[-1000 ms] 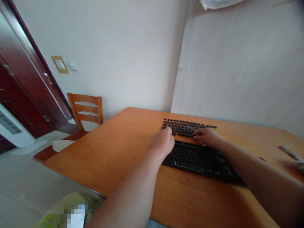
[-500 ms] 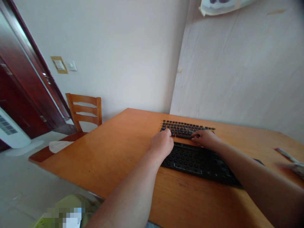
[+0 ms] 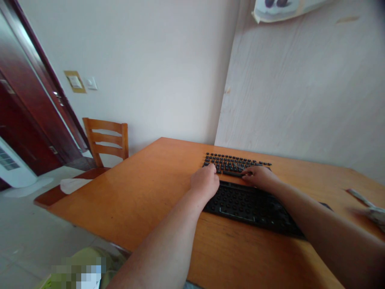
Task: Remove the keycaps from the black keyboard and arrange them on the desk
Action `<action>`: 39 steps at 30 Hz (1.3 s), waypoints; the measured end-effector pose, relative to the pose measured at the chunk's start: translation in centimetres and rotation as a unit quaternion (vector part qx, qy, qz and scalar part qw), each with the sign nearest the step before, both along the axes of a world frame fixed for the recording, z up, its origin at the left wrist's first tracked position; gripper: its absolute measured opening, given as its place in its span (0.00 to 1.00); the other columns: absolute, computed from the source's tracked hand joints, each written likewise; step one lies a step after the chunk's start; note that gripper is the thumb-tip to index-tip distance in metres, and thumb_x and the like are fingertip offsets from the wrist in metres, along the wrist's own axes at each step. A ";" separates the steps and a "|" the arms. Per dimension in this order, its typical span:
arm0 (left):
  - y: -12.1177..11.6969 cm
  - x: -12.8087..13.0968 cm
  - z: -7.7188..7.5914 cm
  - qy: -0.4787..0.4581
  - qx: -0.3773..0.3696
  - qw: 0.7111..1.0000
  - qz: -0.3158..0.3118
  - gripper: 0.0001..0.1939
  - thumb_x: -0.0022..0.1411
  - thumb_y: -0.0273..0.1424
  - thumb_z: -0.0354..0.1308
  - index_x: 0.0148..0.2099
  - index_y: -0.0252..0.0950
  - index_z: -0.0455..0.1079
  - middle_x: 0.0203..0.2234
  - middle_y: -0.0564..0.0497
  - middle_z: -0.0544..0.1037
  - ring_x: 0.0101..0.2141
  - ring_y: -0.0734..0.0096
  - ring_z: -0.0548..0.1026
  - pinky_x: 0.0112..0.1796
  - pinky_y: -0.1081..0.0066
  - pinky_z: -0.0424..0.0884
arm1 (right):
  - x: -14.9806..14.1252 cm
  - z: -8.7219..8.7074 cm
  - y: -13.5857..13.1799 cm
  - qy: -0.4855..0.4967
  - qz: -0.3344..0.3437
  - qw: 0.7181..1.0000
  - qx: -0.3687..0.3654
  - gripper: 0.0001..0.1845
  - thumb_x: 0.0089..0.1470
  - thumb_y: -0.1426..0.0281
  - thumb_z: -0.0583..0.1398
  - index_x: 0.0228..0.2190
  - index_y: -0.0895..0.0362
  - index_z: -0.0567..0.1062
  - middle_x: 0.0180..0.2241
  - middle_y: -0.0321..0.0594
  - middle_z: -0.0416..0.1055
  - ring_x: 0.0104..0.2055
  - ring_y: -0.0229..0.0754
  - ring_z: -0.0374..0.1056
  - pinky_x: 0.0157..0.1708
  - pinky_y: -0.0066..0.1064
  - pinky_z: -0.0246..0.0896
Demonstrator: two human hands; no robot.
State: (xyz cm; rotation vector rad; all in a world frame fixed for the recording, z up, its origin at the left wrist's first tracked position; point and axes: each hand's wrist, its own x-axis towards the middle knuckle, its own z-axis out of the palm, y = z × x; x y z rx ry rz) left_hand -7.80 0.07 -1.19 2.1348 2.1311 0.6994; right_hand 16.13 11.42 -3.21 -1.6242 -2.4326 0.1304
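Loose black keycaps lie in keyboard-like rows on the wooden table, with a long space bar in the nearest row. Nearer to me is a black keyboard base, its keycaps off and its right part behind my forearm. My left hand is closed at the left end of the nearest row, above the base's corner; its fingertips are hidden. My right hand pinches at the right end of the space bar, with a small dark keycap at its fingers, partly covered.
The table reaches to the wall at the back. On the right lies a thin brush-like object beside a blurred bundle. A wooden chair stands at the left, and a pale bag rests on its seat.
Both hands stay at nearly the same spots by the nearest keycap row. The view has shifted very slightly; nothing else visibly moved.
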 end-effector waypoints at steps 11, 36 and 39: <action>0.1 -0.1 0.1 -0.007 -0.006 1.000 -0.004 0.13 0.62 0.27 0.48 0.46 0.42 0.69 0.38 0.48 0.79 0.40 0.61 0.76 0.38 0.66 0.69 | 0.1 0.1 -0.2 0.011 -0.005 1.000 -0.001 0.14 0.49 0.63 0.61 0.38 0.50 0.81 0.31 0.37 0.78 0.32 0.42 0.71 0.31 0.30 0.60; 0.0 0.0 0.1 -0.010 -0.004 1.000 -0.001 0.13 0.62 0.27 0.48 0.45 0.42 0.70 0.37 0.48 0.79 0.40 0.62 0.77 0.38 0.67 0.69 | 0.0 0.3 -0.4 0.022 0.004 1.000 0.005 0.13 0.50 0.63 0.60 0.37 0.50 0.81 0.34 0.37 0.78 0.34 0.43 0.72 0.32 0.30 0.61; 0.0 -0.1 0.1 -0.013 -0.009 1.000 -0.002 0.13 0.62 0.27 0.48 0.45 0.42 0.70 0.38 0.47 0.79 0.40 0.62 0.77 0.39 0.67 0.69 | 0.0 0.4 -0.5 0.032 0.008 0.999 0.002 0.13 0.50 0.62 0.61 0.37 0.51 0.81 0.32 0.37 0.78 0.33 0.43 0.72 0.31 0.29 0.61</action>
